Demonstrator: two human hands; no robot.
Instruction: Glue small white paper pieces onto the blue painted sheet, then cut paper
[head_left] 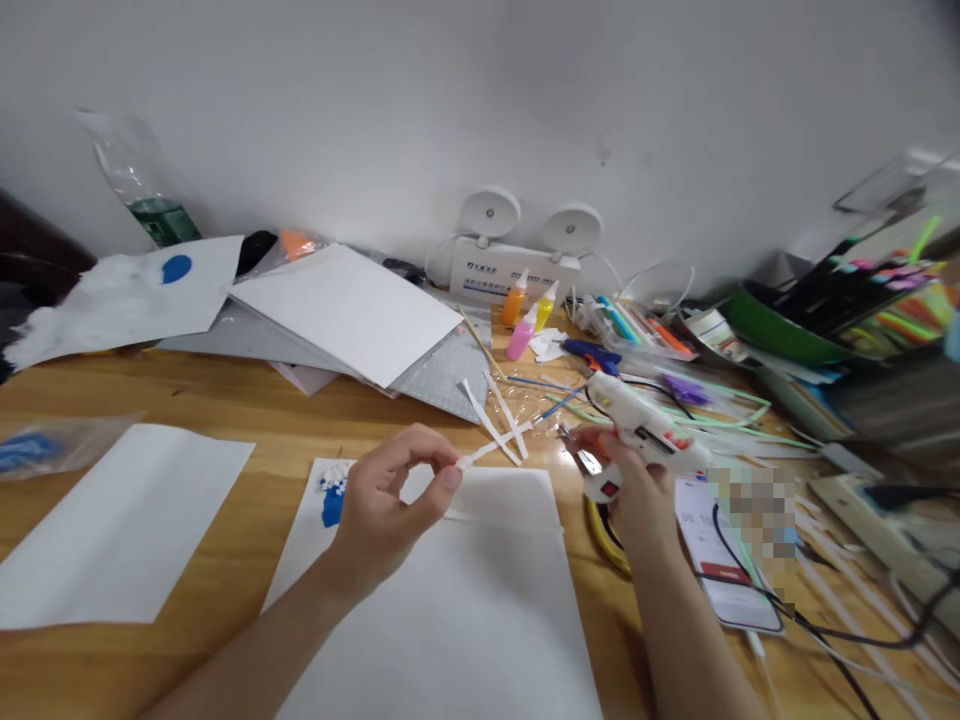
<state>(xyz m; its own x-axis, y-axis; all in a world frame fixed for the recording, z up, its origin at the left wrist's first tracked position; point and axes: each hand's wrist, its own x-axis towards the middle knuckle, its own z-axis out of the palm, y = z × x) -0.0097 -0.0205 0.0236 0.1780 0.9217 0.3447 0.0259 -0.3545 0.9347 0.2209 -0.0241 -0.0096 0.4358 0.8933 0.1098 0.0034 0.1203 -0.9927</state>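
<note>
My left hand point(390, 505) pinches a thin white strip point(491, 447) between thumb and fingertips, above the far part of a large white sheet point(450, 620). A white hot glue gun point(637, 425) is in my right hand point(637, 495), fingers wrapped round its handle, nozzle pointing up and left. Two more white strips point(504, 405) lie just beyond, crossing near the held one. At the sheet's far left corner sits a blue patch point(331, 507) with small white bits by it. My right hand hides part of the gun's handle.
Behind stand small paint-like bottles point(521, 340) and a white emergency light point(517, 270). White boards point(352, 310) are stacked at the back left. A folded white paper point(120, 530) lies on the left. To the right are a phone point(724, 560), cables point(840, 635) and a power strip point(862, 520).
</note>
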